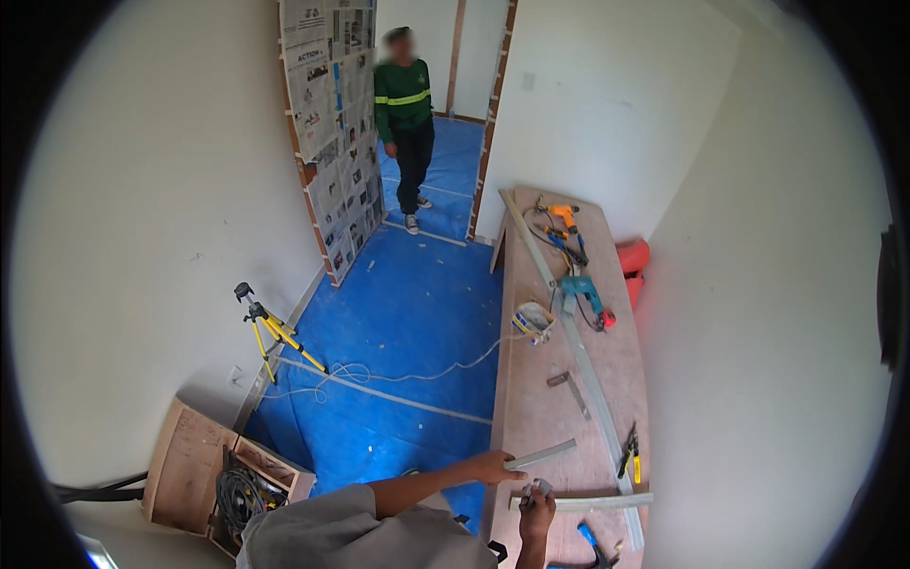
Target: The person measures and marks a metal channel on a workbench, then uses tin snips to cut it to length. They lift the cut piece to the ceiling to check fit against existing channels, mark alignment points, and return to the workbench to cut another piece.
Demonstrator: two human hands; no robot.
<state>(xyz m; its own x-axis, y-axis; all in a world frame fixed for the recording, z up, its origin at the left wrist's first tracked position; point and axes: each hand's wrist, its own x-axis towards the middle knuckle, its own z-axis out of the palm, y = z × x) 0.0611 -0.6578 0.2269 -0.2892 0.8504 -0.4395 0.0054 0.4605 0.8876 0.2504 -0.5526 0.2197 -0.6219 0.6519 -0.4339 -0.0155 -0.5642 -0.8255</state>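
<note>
While left fingers [500, 468] hold strip [545, 454], newspapers [332, 171], headlines [308, 56]

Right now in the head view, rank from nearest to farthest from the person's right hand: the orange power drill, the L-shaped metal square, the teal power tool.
1. L-shaped metal square, ahead of the right hand.
2. Teal power tool, farther along the wooden table.
3. Orange power drill, near the far end.

Soft, bright light on the white wall [616, 123], edges bowing toward black corners, the standing person's head [398, 44] blurred!
</note>
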